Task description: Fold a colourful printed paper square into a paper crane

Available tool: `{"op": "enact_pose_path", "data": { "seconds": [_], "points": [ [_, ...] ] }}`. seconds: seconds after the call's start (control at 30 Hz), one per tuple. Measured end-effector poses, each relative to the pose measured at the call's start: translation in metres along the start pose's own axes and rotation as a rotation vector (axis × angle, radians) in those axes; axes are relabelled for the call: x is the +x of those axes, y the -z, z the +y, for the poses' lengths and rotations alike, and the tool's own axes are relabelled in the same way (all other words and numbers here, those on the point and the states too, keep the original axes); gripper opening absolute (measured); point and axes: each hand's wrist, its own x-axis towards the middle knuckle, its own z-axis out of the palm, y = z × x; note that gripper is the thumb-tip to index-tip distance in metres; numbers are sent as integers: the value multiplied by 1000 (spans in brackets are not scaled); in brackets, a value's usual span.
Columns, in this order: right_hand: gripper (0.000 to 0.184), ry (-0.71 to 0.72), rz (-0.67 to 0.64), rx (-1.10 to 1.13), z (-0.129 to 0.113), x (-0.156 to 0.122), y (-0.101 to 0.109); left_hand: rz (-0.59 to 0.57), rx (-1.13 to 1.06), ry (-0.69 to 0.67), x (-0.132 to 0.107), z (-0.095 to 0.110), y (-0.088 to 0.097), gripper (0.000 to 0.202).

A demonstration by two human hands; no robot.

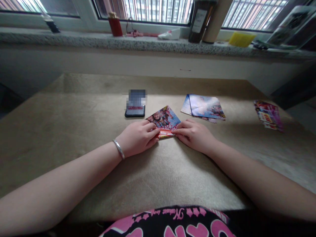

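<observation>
A colourful printed sheet of paper (165, 118) lies on the table in front of me, its near corner folded over into a flat edge with a red strip. My left hand (138, 136), with a silver bangle at the wrist, presses the left end of that folded edge with its fingers closed together. At the right end, my right hand (194, 134) pinches the same sheet. Parts of the fold are hidden under the fingers of both hands.
A phone (135, 111) lies beyond my left hand. Several printed sheets (206, 106) are stacked behind my right hand, and a colourful packet (268, 116) lies far right on the table (93, 98). On the windowsill stand a red bottle (115, 26) and a dark bottle (200, 23).
</observation>
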Motion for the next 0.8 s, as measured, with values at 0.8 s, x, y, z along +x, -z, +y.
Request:
{"op": "enact_pose_path", "data": {
  "seconds": [0.8],
  "points": [
    [26, 31, -34, -114, -4, 1, 3, 6, -5, 16, -1, 0, -1, 29]
  ]
}}
